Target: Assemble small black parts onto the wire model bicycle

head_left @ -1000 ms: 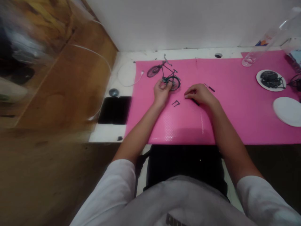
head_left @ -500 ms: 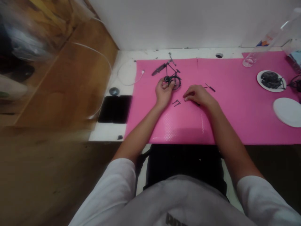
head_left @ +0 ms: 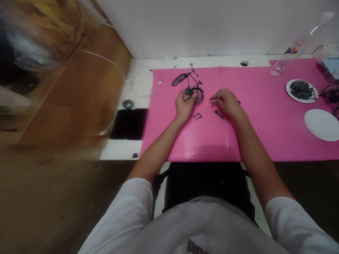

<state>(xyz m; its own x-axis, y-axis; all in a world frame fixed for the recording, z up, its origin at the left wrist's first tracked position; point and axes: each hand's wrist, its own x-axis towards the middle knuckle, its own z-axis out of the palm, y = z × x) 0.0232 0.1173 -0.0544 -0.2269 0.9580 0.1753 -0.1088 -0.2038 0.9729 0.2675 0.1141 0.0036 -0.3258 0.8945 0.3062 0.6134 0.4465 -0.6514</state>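
A small dark model bicycle (head_left: 188,82) is tilted over the pink mat, its handlebar toward the wall. My left hand (head_left: 184,103) grips it by the rear wheel, between thumb and fingers. To the right, my right hand (head_left: 225,100) hovers low over the mat with fingers bent and the fingertips close together; whatever may be between them is too small to make out. A thin forked dark part (head_left: 197,116) lies between my forearms. Just below my right hand rests a short black piece (head_left: 219,114).
On the right are a white plate of black parts (head_left: 290,92), a bare white plate (head_left: 321,124) and a clear bottle (head_left: 278,68). Toward the left lie a black flat case (head_left: 129,123), a small round metal object (head_left: 128,104) and a white cable (head_left: 144,95).
My right hand has risen slightly toward the wall and right, uncovering the short black piece and now covering much of the screwdriver. My left hand still holds the bicycle.
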